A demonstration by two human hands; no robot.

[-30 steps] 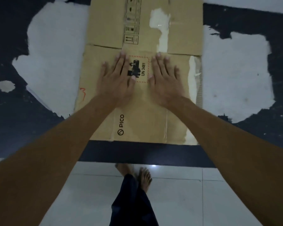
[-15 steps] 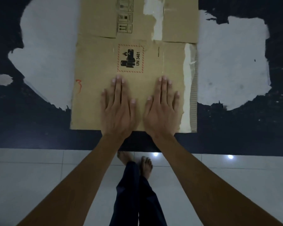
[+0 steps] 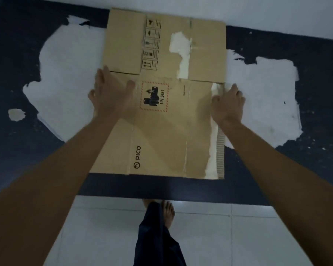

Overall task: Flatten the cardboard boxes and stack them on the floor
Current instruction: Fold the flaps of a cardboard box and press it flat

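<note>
A flattened cardboard box [image 3: 173,135] lies on the dark floor patch, printed with "PICO" and a red-framed UN 3481 label [image 3: 155,96]. A second flat panel [image 3: 206,45] with torn tape adjoins its far edge. My left hand [image 3: 110,95] lies over the box's left edge, blurred, with its fingers straight and pointing away from me. At the torn right edge my right hand [image 3: 228,102] has its thumb on top of the cardboard and its fingers curled down over the edge.
The dark floor covering [image 3: 17,54] has large torn white patches [image 3: 261,96] on both sides of the box. White tiles [image 3: 248,237] lie near me. My bare feet and a dark trouser leg [image 3: 158,237] are at the bottom middle.
Both hands left the near middle of the box, where they pressed flat side by side, and spread apart to its left and right edges. The right hand's fingers have curled over the edge.
</note>
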